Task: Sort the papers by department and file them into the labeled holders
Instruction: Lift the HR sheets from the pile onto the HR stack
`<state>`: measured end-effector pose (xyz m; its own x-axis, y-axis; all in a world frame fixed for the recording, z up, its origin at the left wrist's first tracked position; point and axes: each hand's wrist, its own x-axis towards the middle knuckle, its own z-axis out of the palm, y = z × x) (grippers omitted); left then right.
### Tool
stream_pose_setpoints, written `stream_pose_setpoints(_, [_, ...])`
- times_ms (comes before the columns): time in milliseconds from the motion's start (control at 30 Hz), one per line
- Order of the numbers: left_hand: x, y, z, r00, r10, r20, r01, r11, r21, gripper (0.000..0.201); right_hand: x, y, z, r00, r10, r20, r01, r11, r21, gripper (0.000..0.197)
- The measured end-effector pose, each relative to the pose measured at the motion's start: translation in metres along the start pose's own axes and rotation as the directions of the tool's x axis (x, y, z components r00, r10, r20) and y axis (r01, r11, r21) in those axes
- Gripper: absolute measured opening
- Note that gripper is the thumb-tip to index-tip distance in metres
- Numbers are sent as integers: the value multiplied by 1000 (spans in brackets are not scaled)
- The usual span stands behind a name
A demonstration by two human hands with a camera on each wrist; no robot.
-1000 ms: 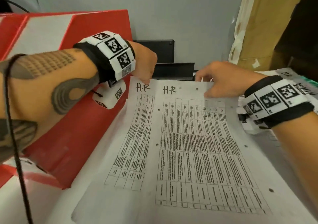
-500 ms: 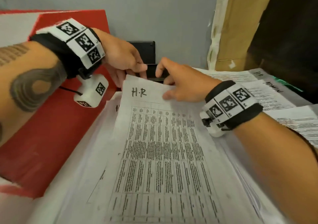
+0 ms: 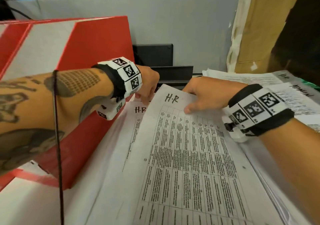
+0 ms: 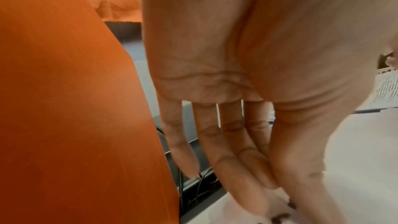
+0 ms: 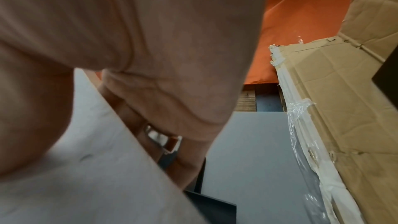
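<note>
A printed sheet headed "H.R" (image 3: 181,147) lies on top of the paper stack, its far edge raised. My right hand (image 3: 190,103) pinches that edge, thumb on top and fingers underneath; the right wrist view shows the same sheet (image 5: 96,168) running between thumb and fingers. A second "H.R" sheet (image 3: 138,114) shows beneath, offset to the left. My left hand (image 3: 145,98) points down with straight fingers (image 4: 237,168) whose tips touch this lower sheet near its top corner. Two black holders (image 3: 173,74) stand just beyond both hands.
A red and white box (image 3: 86,51) stands tight against the left arm. More papers, one marked "ADMIN" (image 3: 294,95), lie at the right. A grey partition (image 3: 190,26) closes the back and a taped cardboard box (image 3: 259,26) rises at the back right.
My right hand has taken hold of the top H.R sheet, lifted its far edge and drawn it left over the other one. My left hand has dropped its fingertips onto the lower sheet.
</note>
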<state>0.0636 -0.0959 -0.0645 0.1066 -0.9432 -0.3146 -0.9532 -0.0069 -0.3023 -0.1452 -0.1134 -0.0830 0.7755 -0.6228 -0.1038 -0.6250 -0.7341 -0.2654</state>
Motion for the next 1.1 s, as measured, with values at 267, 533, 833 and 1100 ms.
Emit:
stream_pose_setpoints(267, [-12, -4, -1, 995, 34, -98, -19, 989, 148, 20, -24, -13, -35, 996, -7, -89, 16, 994, 104, 30])
stream_pose_setpoints(533, [4, -6, 7, 980, 190, 50, -182, 973, -141, 19, -19, -8, -31, 994, 107, -10, -108, 991, -76, 23])
stream_pose_setpoints(833, [16, -2, 13, 981, 192, -22, -192, 981, -20, 19, 0, 4, 1, 983, 144, 111, -130, 984, -125, 29])
stream_pose_setpoints(1100, [1, -16, -17, 948, 173, -267, -220, 963, -154, 17, -1, 7, -7, 989, 53, -140, -69, 991, -113, 31])
